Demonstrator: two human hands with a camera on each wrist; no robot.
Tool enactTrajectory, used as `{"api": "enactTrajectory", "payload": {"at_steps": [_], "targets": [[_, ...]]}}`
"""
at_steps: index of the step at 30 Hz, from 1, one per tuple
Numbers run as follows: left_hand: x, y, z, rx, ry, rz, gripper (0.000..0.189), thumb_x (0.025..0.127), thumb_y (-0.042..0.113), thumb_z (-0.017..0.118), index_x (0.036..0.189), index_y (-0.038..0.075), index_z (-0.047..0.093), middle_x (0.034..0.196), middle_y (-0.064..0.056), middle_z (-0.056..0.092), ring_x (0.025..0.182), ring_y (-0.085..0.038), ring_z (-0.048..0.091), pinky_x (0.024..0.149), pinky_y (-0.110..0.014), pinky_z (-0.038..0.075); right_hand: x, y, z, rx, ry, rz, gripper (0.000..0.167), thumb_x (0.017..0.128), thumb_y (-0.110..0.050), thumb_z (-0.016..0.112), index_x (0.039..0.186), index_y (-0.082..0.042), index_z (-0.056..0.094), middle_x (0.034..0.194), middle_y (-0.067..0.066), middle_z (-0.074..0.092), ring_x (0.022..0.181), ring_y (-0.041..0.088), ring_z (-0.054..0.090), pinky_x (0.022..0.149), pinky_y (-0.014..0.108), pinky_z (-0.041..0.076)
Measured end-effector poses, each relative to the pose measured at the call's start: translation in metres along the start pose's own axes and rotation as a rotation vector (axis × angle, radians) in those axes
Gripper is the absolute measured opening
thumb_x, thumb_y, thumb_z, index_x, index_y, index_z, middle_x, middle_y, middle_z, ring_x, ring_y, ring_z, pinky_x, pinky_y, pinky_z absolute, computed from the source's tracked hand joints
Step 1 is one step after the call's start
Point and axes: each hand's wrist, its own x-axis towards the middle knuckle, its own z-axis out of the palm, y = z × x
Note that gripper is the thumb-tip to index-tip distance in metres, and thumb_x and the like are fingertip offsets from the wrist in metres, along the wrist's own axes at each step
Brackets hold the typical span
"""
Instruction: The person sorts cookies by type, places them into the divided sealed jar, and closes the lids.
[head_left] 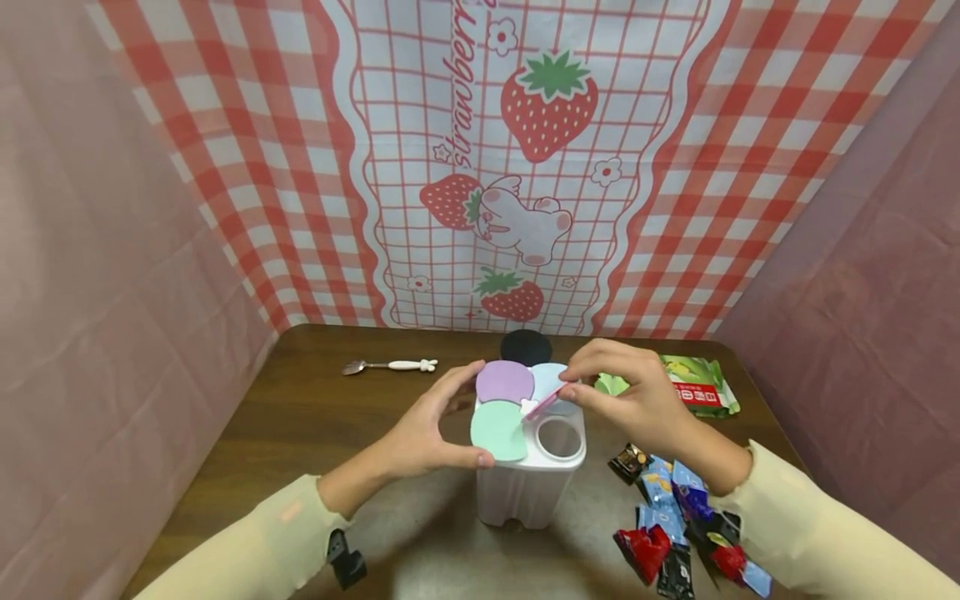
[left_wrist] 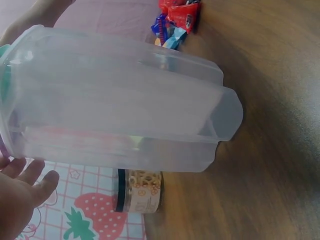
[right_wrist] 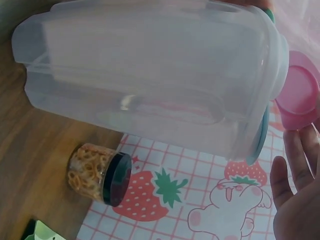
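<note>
A translucent storage container (head_left: 521,496) stands upright on the table, with purple (head_left: 505,381), mint-green (head_left: 497,431) and pale blue flaps lying flat on its white top. The pink lid (right_wrist: 298,90) is tilted up, leaving a round opening (head_left: 559,437) uncovered at the front right. My right hand (head_left: 626,392) pinches the edge of this lid between thumb and fingers. On the other side, my left hand (head_left: 427,429) holds the container near its top, thumb at the green flap's front and fingers by the purple flap. The left fingers (left_wrist: 32,172) show beside the rim in the left wrist view.
Behind the container stands a black-lidded jar of ring-shaped snacks (right_wrist: 92,170). A small fork (head_left: 390,366) with a white handle lies back left. Several wrapped snacks (head_left: 663,508) are heaped at right, below a green and red packet (head_left: 701,387). Cloth walls enclose the table.
</note>
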Motion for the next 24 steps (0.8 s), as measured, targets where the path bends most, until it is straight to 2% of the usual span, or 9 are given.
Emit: {"api": "enactTrajectory", "payload": {"at_steps": [5, 8, 11, 16, 20, 24], "targets": [[-0.001, 0.007, -0.002, 0.096, -0.009, -0.077, 0.110, 0.074, 0.046, 0.091, 0.162, 0.021, 0.029, 0.158, -0.001, 0.040, 0.147, -0.024, 0.038, 0.121, -0.060, 0.033, 0.003, -0.002, 0.000, 0.051, -0.019, 0.064, 0.027, 0.082, 0.011, 0.079, 0.099, -0.009, 0.079, 0.097, 0.000, 0.072, 0.089, 0.015, 0.065, 0.077, 0.023, 0.058], [-0.001, 0.013, -0.004, 0.159, -0.021, -0.111, 0.112, 0.073, 0.048, 0.091, 0.162, 0.025, 0.027, 0.162, 0.002, 0.034, 0.151, -0.023, 0.030, 0.122, -0.063, 0.027, 0.003, -0.002, -0.002, 0.053, -0.040, 0.096, 0.024, 0.084, 0.009, 0.078, 0.100, -0.009, 0.079, 0.098, -0.002, 0.072, 0.091, 0.014, 0.066, 0.078, 0.024, 0.058], [0.000, 0.018, -0.007, 0.188, -0.023, -0.081, 0.109, 0.075, 0.047, 0.091, 0.162, 0.025, 0.028, 0.163, 0.002, 0.032, 0.152, -0.023, 0.029, 0.122, -0.062, 0.026, 0.003, -0.002, -0.004, 0.046, -0.053, 0.114, 0.023, 0.085, 0.007, 0.078, 0.100, -0.010, 0.079, 0.099, -0.004, 0.072, 0.091, 0.013, 0.065, 0.078, 0.024, 0.058], [0.006, 0.026, -0.009, 0.188, 0.025, 0.023, 0.091, 0.080, 0.045, 0.087, 0.156, 0.024, 0.040, 0.158, 0.003, 0.041, 0.148, -0.021, 0.036, 0.122, -0.059, 0.029, 0.004, -0.002, -0.006, 0.032, -0.061, 0.101, 0.023, 0.084, 0.008, 0.079, 0.099, -0.009, 0.079, 0.097, -0.003, 0.072, 0.089, 0.013, 0.065, 0.077, 0.023, 0.057], [0.013, 0.036, -0.007, 0.156, 0.058, 0.086, 0.075, 0.084, 0.040, 0.085, 0.149, 0.024, 0.050, 0.150, 0.005, 0.050, 0.138, -0.021, 0.049, 0.117, -0.050, 0.041, 0.005, -0.002, -0.007, 0.018, -0.068, 0.102, 0.021, 0.084, 0.006, 0.080, 0.099, -0.010, 0.080, 0.096, -0.005, 0.073, 0.089, 0.012, 0.065, 0.076, 0.023, 0.057], [0.019, 0.045, -0.003, 0.112, 0.058, 0.132, 0.064, 0.087, 0.026, 0.084, 0.143, 0.016, 0.057, 0.141, -0.004, 0.059, 0.125, -0.024, 0.060, 0.105, -0.041, 0.053, 0.007, -0.001, -0.008, -0.004, -0.076, 0.071, 0.021, 0.084, 0.004, 0.080, 0.099, -0.010, 0.080, 0.097, -0.006, 0.073, 0.088, 0.011, 0.066, 0.075, 0.023, 0.058]]}}
